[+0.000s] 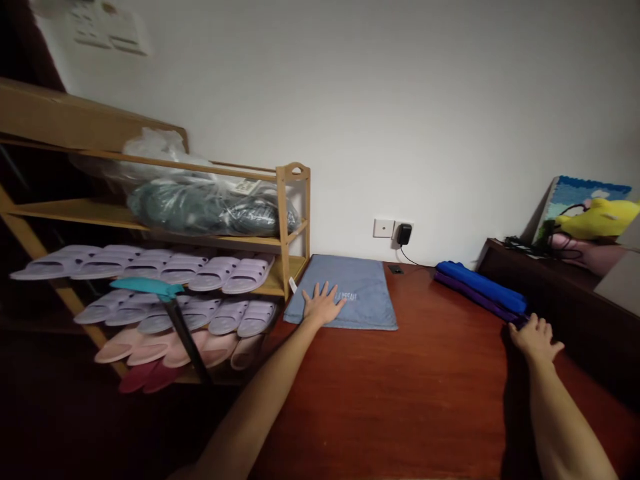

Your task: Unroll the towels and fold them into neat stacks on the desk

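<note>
My left hand [323, 307] lies flat with spread fingers on a grey-blue, flat rectangular piece of fabric [373, 293]. The fabric has pale lettering near its middle and a small white tag at its left edge. Over on the right, my right hand [535, 337] has its fingers apart at the near end of a folded blue cloth [485, 283] and a purple cloth [470, 297] under it. Its fingertips reach the end of these cloths; whether they press on them I cannot tell.
Both hands are over a reddish-brown wooden tabletop [400, 400]. At left stands a wooden rack [283, 227] with lilac slippers [250, 273] and a plastic-wrapped bundle [210, 207]. A teal-topped pole [185, 333] rises before it. A black plug adapter [404, 233] sits in the wall socket. A yellow plush toy [597, 219] rests on the right ledge.
</note>
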A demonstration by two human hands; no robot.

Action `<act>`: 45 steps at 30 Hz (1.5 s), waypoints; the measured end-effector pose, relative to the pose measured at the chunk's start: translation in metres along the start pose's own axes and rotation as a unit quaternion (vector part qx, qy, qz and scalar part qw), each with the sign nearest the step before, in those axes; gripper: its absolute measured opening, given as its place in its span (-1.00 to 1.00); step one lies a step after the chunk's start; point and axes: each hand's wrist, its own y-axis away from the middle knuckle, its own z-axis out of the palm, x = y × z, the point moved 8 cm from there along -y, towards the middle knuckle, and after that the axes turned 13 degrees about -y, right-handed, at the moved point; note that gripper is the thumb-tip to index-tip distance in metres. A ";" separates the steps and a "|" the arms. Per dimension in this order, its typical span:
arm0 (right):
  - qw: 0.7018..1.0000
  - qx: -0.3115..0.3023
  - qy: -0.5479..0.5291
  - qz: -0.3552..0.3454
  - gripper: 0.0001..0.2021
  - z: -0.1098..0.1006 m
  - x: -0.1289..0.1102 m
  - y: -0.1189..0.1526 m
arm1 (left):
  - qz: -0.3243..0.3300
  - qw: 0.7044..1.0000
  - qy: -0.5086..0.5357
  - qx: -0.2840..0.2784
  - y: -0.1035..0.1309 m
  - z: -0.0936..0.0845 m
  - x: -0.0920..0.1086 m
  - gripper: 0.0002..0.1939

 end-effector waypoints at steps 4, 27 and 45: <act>0.999 -0.045 0.030 0.005 -0.33 -0.004 0.014 0.000 | -0.001 1.000 -0.011 0.001 -0.003 0.001 0.000 -0.25; 0.994 -0.073 -0.078 0.005 -0.41 -0.059 -0.014 0.064 | 0.168 0.958 0.004 0.234 0.086 -0.069 0.032 -0.62; 0.935 -0.109 -0.009 -0.337 -0.73 -0.093 -0.170 0.236 | 0.435 0.871 0.141 0.178 0.240 -0.109 0.097 -0.83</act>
